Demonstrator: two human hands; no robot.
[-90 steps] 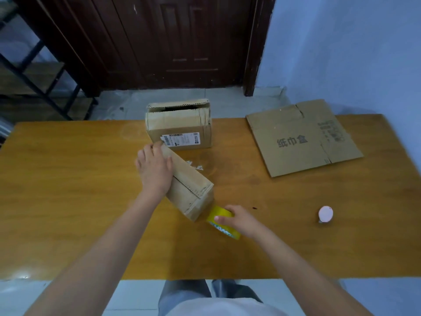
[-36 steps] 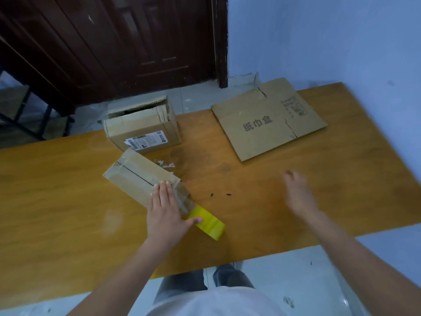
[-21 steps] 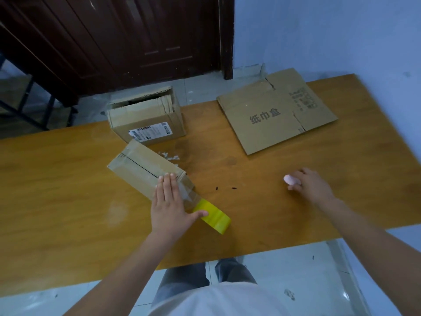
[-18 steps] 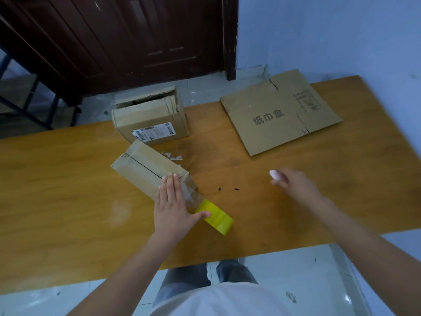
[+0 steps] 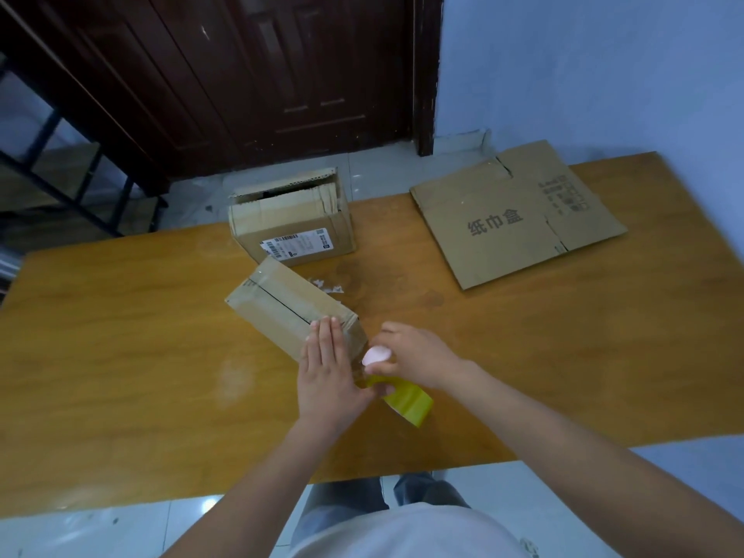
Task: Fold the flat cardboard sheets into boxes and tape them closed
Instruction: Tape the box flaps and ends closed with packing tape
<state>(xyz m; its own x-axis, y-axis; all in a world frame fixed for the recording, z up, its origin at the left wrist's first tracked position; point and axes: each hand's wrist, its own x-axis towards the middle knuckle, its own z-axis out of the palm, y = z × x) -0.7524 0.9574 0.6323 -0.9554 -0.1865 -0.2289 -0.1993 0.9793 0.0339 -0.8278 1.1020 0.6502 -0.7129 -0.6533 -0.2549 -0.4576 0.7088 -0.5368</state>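
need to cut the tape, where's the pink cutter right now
In the head view the pink cutter is in the right hand, at the box's near end, just above the yellow tape roll.

The right hand, which 2.5 s ago rested on the yellow tape roll, went out toward 3 o'clock across the table and closed on the small pink-white object that lay there. It has since returned toward 9 o'clock and now holds that object pinched at the near end of the folded box, just beside the roll. The left hand has shifted from the box's far end to its near end, fingers flat, thumb touching the roll.
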